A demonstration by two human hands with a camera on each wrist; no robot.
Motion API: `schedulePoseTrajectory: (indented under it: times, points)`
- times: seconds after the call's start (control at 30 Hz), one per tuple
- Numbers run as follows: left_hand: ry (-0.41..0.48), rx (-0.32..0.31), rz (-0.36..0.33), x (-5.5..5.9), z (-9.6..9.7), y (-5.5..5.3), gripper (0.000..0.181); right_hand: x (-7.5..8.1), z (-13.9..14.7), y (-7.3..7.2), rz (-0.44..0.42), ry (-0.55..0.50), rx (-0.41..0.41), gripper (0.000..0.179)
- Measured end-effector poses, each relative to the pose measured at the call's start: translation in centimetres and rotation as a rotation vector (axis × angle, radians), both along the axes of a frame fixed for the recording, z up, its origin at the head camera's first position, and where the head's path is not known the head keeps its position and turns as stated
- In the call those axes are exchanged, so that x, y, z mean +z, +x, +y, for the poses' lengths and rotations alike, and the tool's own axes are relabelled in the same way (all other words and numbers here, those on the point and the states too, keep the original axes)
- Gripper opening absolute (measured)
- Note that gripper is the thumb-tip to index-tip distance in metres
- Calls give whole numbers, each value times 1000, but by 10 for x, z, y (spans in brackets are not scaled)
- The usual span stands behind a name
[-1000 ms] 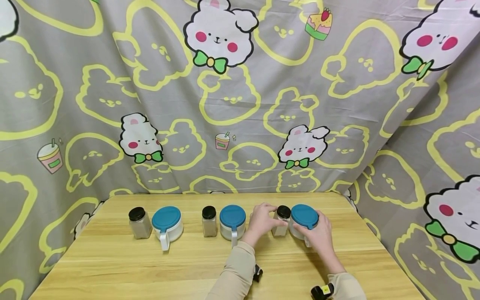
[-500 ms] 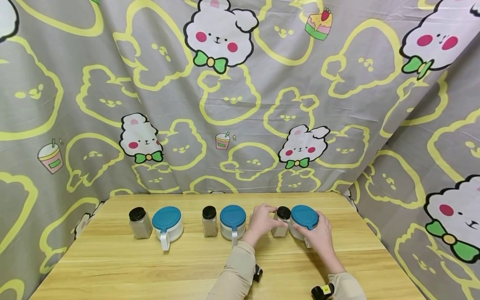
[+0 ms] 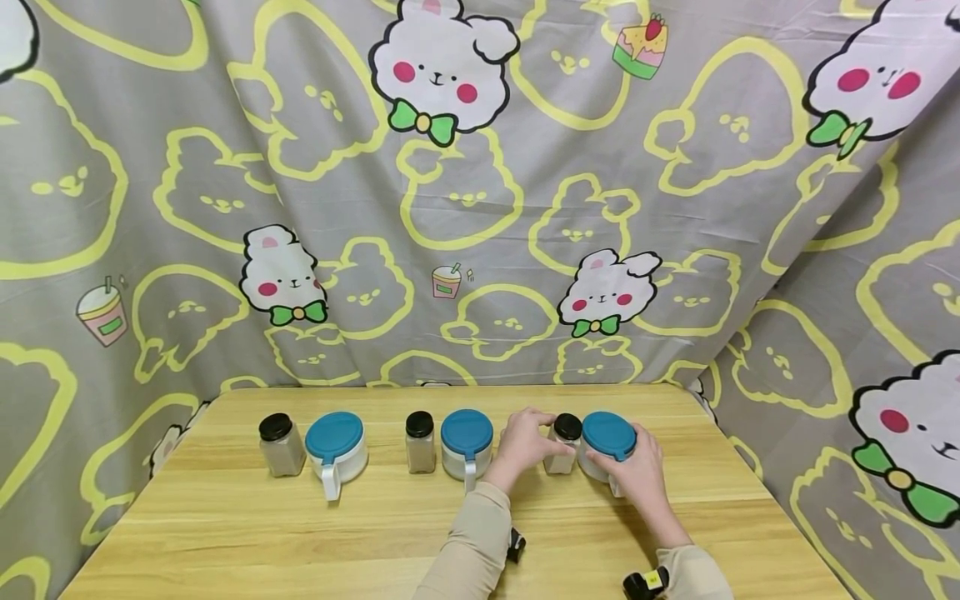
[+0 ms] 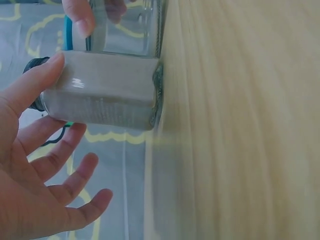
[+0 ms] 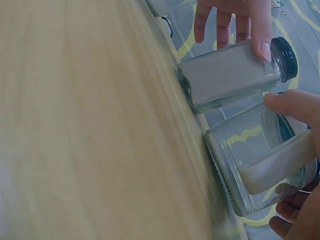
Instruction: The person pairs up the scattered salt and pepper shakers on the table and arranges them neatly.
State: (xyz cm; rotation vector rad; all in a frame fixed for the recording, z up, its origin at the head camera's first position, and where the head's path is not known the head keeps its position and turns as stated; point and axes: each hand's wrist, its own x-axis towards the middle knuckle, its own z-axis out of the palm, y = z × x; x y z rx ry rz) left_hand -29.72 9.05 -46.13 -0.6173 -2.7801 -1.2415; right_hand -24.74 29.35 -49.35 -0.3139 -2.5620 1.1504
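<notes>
My left hand [image 3: 521, 443] pinches a square glass jar [image 4: 107, 90] with a black screw lid [image 3: 567, 427] between thumb and forefinger, near its neck. Its other fingers spread loosely off the glass in the left wrist view. The jar stands upright, filled with a greyish-white content. Close at its right is a clear glass seasoning pot [image 5: 235, 145] with a blue lid [image 3: 608, 434] and a white handle [image 5: 280, 165] facing me. My right hand [image 3: 640, 468] grips this pot around its upper part, thumb on the left side and fingers on the right.
Two similar pairs stand to the left on the wooden table [image 3: 300, 542]: a black-lidded jar [image 3: 421, 450] beside a blue-lidded pot [image 3: 467, 432], and farther left another jar [image 3: 282, 454] beside a pot [image 3: 334, 435]. A patterned curtain [image 3: 480, 208] hangs behind the table.
The head view has shifted very slightly. Both hands keep their hold on the jar and the pot, which stay in place.
</notes>
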Motion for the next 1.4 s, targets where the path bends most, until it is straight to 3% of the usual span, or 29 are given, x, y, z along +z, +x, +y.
schedulePoseTrajectory:
  times: [1.4]
  points:
    - [28,-42,-37,-1,-3,0,62,2,-1,5,-27,130,8,100]
